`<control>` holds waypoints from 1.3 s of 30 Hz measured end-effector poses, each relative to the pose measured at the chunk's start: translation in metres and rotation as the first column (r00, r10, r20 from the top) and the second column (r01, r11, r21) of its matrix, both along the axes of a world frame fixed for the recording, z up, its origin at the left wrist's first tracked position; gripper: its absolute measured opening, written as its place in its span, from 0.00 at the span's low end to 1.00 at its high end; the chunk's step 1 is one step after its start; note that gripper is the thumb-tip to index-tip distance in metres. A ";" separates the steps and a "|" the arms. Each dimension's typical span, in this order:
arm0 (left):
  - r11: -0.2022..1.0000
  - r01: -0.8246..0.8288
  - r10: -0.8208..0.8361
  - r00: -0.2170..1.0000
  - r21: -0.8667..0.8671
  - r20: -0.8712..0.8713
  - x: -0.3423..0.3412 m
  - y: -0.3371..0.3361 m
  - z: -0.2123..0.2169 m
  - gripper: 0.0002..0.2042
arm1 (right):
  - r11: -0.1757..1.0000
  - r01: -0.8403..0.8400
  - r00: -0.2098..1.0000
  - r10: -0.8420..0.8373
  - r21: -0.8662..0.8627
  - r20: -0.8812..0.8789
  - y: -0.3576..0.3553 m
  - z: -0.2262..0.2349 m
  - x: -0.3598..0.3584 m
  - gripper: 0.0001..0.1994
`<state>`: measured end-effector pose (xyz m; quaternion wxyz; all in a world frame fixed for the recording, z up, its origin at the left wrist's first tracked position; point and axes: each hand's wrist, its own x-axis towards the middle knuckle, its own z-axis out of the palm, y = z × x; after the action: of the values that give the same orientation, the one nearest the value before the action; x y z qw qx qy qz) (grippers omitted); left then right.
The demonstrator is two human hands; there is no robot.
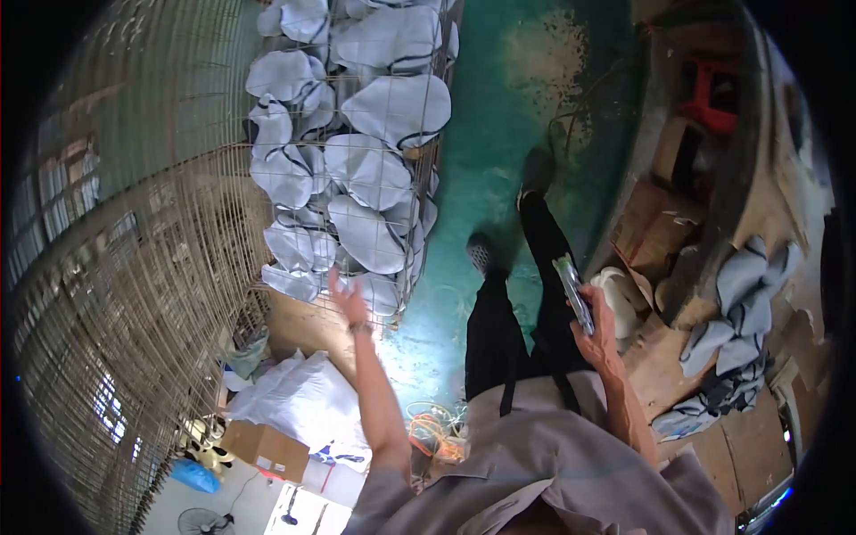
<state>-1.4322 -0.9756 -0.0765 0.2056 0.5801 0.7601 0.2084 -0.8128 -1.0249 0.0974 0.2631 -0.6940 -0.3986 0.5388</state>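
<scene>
My left hand (348, 299) reaches toward the near end of a tall wire rack, slightly blurred, with its fingers apart and nothing in it. Grey-white padded cloth pieces (370, 234) with dark edges fill the rack, several stacked behind thin wires. Whether my fingertips touch the nearest piece I cannot tell. In front of my right thigh, my right hand (603, 332) is closed around a long, narrow, shiny thing (573, 290) with a light green end. Its exact kind does not show, and my fingers cover its lower part.
A green floor (481, 107) runs between the rack and a wooden bench on the right. More grey cloth pieces (744, 303) lie on that bench. A white sack (303, 401), a cardboard box (265, 448) and tangled orange cords (432, 428) are at the lower left.
</scene>
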 end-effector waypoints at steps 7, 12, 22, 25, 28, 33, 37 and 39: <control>0.927 0.049 -0.076 0.995 -0.373 -0.057 0.291 0.118 -0.182 0.37 | 0.972 0.170 0.977 -0.144 -0.160 0.159 -0.065 -0.110 0.127 0.27; 0.959 0.071 -0.099 0.991 -0.275 -0.092 0.290 0.128 -0.162 0.33 | 0.980 0.172 0.975 -0.154 -0.104 0.163 -0.079 -0.150 0.165 0.25; 0.988 -0.016 0.024 0.999 -0.151 0.048 0.294 0.155 -0.095 0.26 | 0.956 0.268 0.953 -0.244 -0.122 0.180 -0.132 -0.208 0.183 0.26; 0.989 0.138 -0.139 0.990 -0.055 -0.017 0.305 0.153 -0.100 0.22 | 0.963 0.247 0.951 -0.220 -0.108 0.216 -0.173 -0.203 0.177 0.22; 0.955 0.229 -0.267 0.939 -0.186 -0.218 0.279 0.150 -0.090 0.16 | 0.943 0.325 0.940 -0.313 -0.075 0.138 -0.233 -0.193 0.140 0.20; 0.965 0.240 -0.258 0.941 -0.104 -0.217 0.291 0.091 -0.073 0.31 | 0.938 0.347 0.918 -0.337 -0.013 0.210 -0.311 -0.158 0.115 0.19; 0.954 0.237 -0.270 0.947 -0.184 -0.177 0.278 0.086 -0.026 0.38 | 0.915 0.404 0.907 -0.400 -0.006 0.135 -0.317 -0.120 0.087 0.19; 0.957 0.271 -0.287 0.935 -0.105 -0.208 0.282 0.073 -0.017 0.39 | 0.919 0.393 0.913 -0.385 -0.036 0.132 -0.342 -0.118 0.083 0.18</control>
<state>-1.1503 -0.9029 -0.0934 0.1688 0.6936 0.6954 0.0829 -0.7297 -1.3666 -0.0211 0.3185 -0.7988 -0.2511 0.4443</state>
